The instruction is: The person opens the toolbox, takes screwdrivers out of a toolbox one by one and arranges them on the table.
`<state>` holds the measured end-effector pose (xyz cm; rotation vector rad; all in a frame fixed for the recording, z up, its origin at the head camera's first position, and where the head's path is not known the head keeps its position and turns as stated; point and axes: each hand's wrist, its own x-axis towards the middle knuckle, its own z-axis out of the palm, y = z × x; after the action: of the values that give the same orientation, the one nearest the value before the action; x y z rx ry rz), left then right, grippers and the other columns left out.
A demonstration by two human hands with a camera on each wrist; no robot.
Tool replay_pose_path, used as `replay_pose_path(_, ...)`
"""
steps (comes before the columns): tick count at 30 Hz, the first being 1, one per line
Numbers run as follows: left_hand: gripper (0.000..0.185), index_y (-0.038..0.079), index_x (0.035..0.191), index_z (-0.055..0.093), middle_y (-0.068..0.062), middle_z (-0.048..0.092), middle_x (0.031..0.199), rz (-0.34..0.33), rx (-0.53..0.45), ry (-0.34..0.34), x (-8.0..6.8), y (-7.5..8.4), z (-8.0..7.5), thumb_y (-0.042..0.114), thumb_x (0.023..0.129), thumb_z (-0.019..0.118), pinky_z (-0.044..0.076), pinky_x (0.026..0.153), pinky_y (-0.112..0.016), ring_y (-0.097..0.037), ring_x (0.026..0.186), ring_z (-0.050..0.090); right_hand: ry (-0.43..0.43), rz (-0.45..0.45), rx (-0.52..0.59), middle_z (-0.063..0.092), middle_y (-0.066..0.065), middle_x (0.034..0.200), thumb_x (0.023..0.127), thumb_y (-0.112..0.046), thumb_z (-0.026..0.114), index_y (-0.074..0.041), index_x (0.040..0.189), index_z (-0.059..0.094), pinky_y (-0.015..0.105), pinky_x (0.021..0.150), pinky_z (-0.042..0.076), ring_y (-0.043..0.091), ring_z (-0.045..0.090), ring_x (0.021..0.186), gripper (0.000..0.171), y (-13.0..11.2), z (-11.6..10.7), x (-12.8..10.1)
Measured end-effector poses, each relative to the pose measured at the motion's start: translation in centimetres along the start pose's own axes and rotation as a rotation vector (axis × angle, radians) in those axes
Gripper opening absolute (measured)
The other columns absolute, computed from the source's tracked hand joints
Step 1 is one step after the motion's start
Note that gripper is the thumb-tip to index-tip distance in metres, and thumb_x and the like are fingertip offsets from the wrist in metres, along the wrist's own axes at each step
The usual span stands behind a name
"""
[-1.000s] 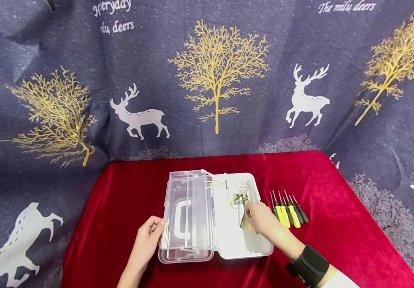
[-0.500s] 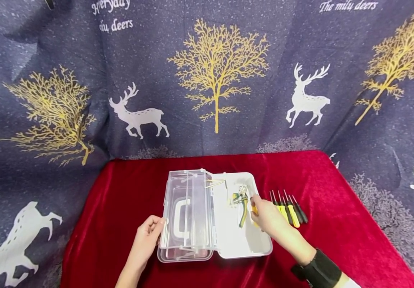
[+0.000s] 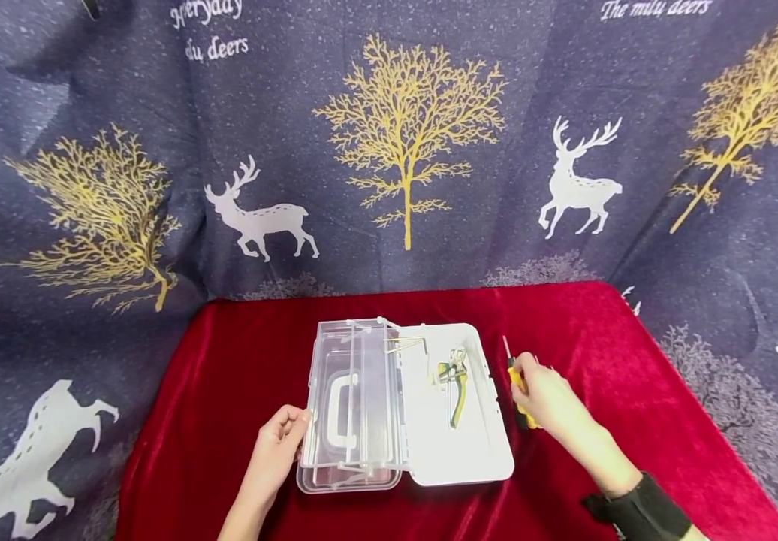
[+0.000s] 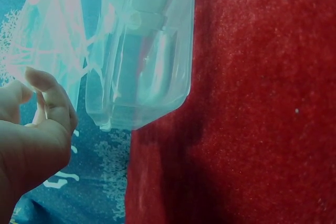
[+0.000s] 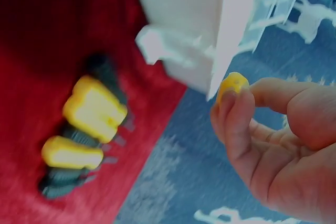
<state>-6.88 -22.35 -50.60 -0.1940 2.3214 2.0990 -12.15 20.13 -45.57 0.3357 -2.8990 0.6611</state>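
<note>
My right hand grips a screwdriver by its yellow handle, over the row of screwdrivers to the right of the toolbox. Its shaft points away from me; in the right wrist view the yellow handle end shows between thumb and fingers. My left hand pinches the left edge of the toolbox's clear tray, which is swung out over the clear lid. Pliers with green and yellow handles lie inside the white toolbox base.
Several yellow and black screwdrivers lie side by side on the red cloth. Hex keys lie toward the back of the toolbox. A blue fabric backdrop with deer and trees hangs behind the table.
My right hand has lifted a yellow-handled screwdriver out of the white base and carried it right, over the toolbox wall to the screwdriver row. My left hand has stayed at the tray edge.
</note>
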Motion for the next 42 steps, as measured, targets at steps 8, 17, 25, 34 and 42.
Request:
replay_pose_path(8,0.023,-0.007,0.099,0.06,0.0,0.056,0.068,-0.012,0.009,0.012,0.0,0.0,0.1,0.014,0.107,0.059,0.041,0.054,-0.02,-0.007,0.058,0.049,-0.04,0.173,-0.013,0.053,0.002,0.07,0.086,-0.003,0.069,0.009,0.114,0.054,0.043,0.058,0.047,0.018,0.05,0.059,0.033,5.1,-0.9,-1.0)
replay_pose_path(17,0.024,-0.008,0.1,0.06,0.0,0.06,0.071,-0.021,0.008,0.009,0.0,-0.1,0.1,0.014,0.107,0.059,0.043,0.054,-0.02,-0.006,0.06,0.051,-0.007,0.211,-0.088,0.065,0.018,0.078,0.088,-0.004,0.063,0.014,0.117,0.062,0.063,0.069,0.051,0.041,0.064,0.073,0.034,10.6,-0.5,-1.9)
replay_pose_path(25,0.024,-0.008,0.101,0.06,0.001,0.062,0.072,-0.019,0.002,0.008,0.0,0.1,0.1,0.015,0.107,0.059,0.044,0.055,-0.019,-0.007,0.06,0.053,-0.04,0.211,-0.101,0.067,0.036,0.102,0.088,-0.003,0.066,0.009,0.117,0.064,0.069,0.072,0.05,0.058,0.064,0.092,0.031,13.0,0.7,-2.7)
replay_pose_path(34,0.02,-0.007,0.101,0.061,-0.001,0.063,0.074,0.047,0.02,0.017,-0.1,-0.1,0.4,0.012,0.107,0.058,0.047,0.054,-0.023,-0.008,0.06,0.054,-0.034,0.222,-0.076,0.066,0.025,0.082,0.09,-0.003,0.065,0.011,0.117,0.063,0.064,0.071,0.051,0.046,0.064,0.076,0.03,14.2,1.0,-2.7)
replay_pose_path(42,0.03,-0.008,0.103,0.059,-0.006,0.059,0.079,0.031,-0.015,-0.024,0.6,0.2,-0.6,0.018,0.112,0.048,0.049,0.054,-0.024,-0.01,0.065,0.055,-0.035,0.259,-0.024,0.063,0.009,0.076,0.091,-0.008,0.064,0.012,0.112,0.064,0.049,0.065,0.051,0.027,0.059,0.068,0.029,13.3,1.2,-2.8)
